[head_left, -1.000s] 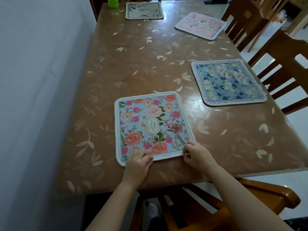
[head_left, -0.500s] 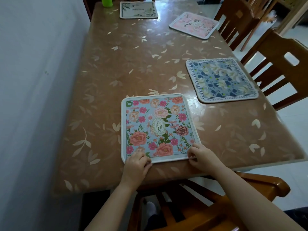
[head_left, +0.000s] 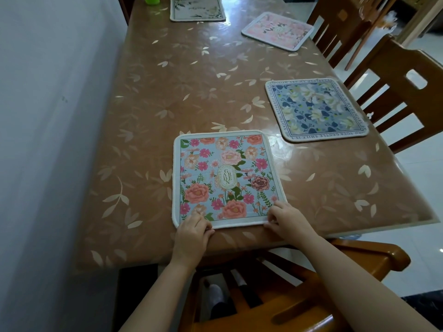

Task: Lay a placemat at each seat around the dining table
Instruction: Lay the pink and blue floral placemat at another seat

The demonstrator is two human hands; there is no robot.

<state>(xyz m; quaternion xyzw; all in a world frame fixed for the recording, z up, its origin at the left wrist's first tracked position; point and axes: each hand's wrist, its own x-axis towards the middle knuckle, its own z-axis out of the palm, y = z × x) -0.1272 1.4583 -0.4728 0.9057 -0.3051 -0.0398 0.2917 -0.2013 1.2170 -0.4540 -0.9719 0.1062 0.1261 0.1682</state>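
Floral placemat (head_left: 227,178): left hand (head_left: 191,233), right hand (head_left: 287,221) pinch near edge; blue placemat (head_left: 316,109), chair (head_left: 407,92) to right.

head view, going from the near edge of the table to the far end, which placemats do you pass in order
floral garden placemat -> blue and white floral placemat -> pink placemat -> beige leaf-print placemat

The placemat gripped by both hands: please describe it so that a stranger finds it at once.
On the brown leaf-patterned table, look at the near edge, where the left hand and right hand grip a placemat. Only it shows pink and orange roses on light blue around a gold oval label.
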